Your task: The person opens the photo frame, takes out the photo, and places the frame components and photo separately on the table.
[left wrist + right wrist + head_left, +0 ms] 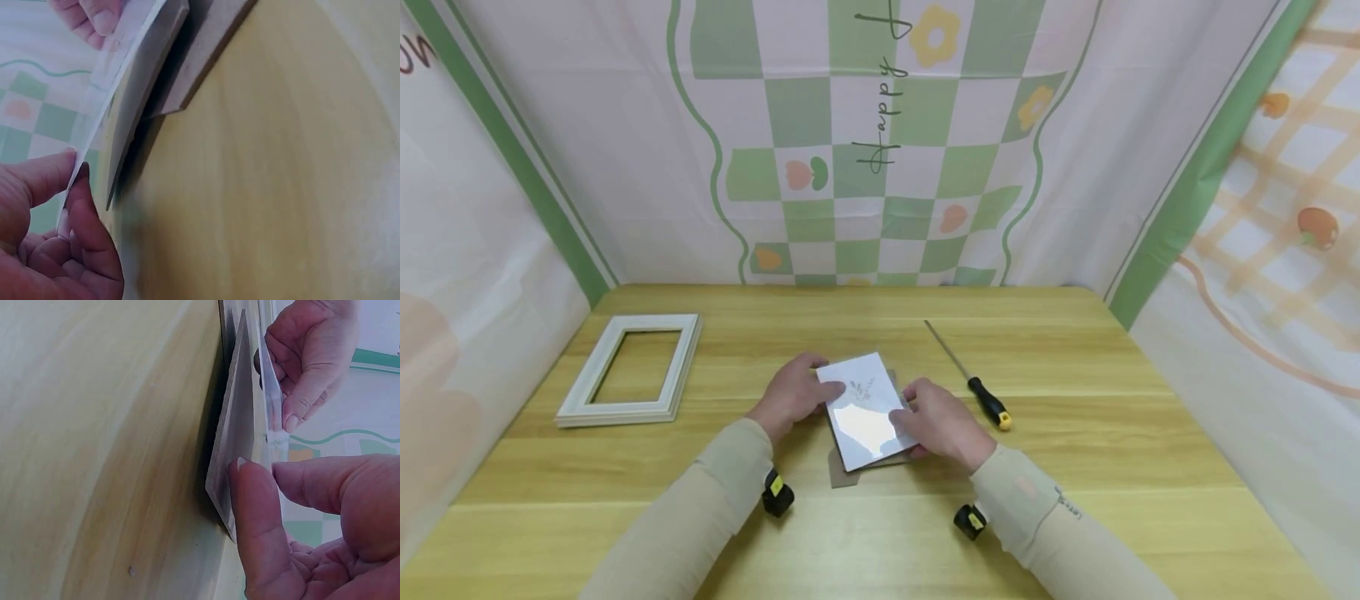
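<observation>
A shiny sheet over a white card (857, 371) with a small plant drawing and faint lettering is held at a tilt above the table. My left hand (793, 392) pinches its left edge between thumb and fingers. On the opposite edge, my right hand (943, 423) grips it, thumb on the face. The right wrist view shows that hand's forefinger against a thin grey-brown board (232, 434) behind the sheet. Another brown board (842, 477) lies beneath, partly covered. From the left wrist side, the clear sheet (94, 134) stands slightly apart from the board behind it.
At the table's left lies a white picture frame (673, 367), its opening showing the wood. A screwdriver (988, 404) with a black and yellow handle is right of the right hand. Printed curtains (805, 108) close off the back and sides of the wooden table (1075, 492).
</observation>
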Available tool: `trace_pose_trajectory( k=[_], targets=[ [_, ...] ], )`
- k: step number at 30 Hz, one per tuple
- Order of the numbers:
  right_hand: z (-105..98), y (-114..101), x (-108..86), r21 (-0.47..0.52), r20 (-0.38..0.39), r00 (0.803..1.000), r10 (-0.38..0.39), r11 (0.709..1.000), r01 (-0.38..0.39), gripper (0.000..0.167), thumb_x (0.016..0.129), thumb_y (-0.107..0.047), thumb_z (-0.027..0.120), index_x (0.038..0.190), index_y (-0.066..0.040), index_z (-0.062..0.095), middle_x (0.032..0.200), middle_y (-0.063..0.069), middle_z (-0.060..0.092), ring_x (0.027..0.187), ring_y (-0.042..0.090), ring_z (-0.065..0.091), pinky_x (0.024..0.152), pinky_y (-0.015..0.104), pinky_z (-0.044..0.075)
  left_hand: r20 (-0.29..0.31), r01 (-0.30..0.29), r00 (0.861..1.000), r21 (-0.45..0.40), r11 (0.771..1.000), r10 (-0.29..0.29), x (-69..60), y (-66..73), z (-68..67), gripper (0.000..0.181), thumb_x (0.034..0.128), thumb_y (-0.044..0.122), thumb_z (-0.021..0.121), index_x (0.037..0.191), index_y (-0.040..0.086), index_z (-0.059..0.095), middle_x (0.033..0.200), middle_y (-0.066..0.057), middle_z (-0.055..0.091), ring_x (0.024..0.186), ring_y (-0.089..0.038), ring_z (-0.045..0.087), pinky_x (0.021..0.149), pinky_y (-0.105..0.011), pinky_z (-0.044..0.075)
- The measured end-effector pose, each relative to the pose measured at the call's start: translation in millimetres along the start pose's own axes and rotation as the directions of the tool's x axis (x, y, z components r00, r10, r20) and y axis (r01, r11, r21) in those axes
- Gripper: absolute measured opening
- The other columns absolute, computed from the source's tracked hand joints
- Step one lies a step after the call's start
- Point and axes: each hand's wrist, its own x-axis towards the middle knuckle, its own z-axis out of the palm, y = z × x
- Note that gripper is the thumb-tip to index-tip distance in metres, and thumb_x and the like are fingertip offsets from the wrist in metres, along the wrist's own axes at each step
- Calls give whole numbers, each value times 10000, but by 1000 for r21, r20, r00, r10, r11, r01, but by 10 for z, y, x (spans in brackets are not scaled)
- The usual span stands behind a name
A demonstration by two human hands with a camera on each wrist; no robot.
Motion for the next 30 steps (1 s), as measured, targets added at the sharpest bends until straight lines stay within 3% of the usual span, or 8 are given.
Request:
trace_pose_trajectory(
  k=[5, 8, 15, 18, 23, 30],
  targets=[
    [-4, -9, -3, -13, -23, 1000, 17, 1000, -17, 290, 1040, -201, 601, 1239, 7, 568, 1068, 153, 655, 642, 208, 667, 574, 321, 595, -23, 4, 1000, 53, 999, -3, 7, -5, 1, 589, 942, 344, 750, 1426, 64, 566, 1198, -109, 663, 1003, -255, 599, 834, -363, 509],
    [-21, -7, -2, -41, -28, 999, 17, 999, -18, 223, 1062, -191, 541, 1188, -12, 584, 1054, 138, 659, 658, 207, 658, 569, 317, 576, -17, -2, 1000, 54, 999, 3, 21, -19, 5, 566, 960, 279, 723, 1450, 54, 550, 1218, -119, 668, 1014, -259, 603, 852, -376, 513],
    [-92, 20, 13, -116, -52, 999, 14, 993, -20, 232, 1055, -210, 482, 1094, -67, 661, 814, 63, 663, 570, 183, 594, 509, 296, 468, 0, -51, 999, 27, 998, 51, 34, -41, 19, 549, 953, 98, 652, 1477, 9, 516, 1138, -129, 705, 901, -209, 640, 781, -315, 524],
    [-112, 27, 11, -126, -52, 999, 13, 992, -20, 238, 1052, -226, 482, 1065, -83, 672, 725, 60, 640, 528, 170, 555, 486, 288, 435, -7, -56, 998, 76, 996, 57, 34, -33, 22, 558, 956, 112, 640, 1488, 13, 506, 1192, -144, 689, 968, -238, 630, 866, -373, 540],
    [-143, 44, -11, -132, -52, 999, 11, 991, -18, 234, 1048, -251, 495, 1055, -90, 666, 724, 63, 649, 521, 173, 563, 495, 290, 437, -29, -65, 997, 194, 979, 72, 41, -22, 22, 566, 967, 148, 628, 1501, 17, 496, 1357, -186, 641, 1112, -297, 604, 1042, -490, 510],
    [-158, 66, -33, -147, -50, 999, -4, 989, -3, 212, 1040, -258, 514, 1006, -97, 649, 680, 47, 626, 516, 175, 559, 487, 285, 424, -45, -80, 994, 261, 962, 95, 31, -20, 9, 569, 973, 186, 642, 1490, -4, 498, 1352, -196, 656, 1164, -327, 621, 1087, -510, 495]
  ],
)
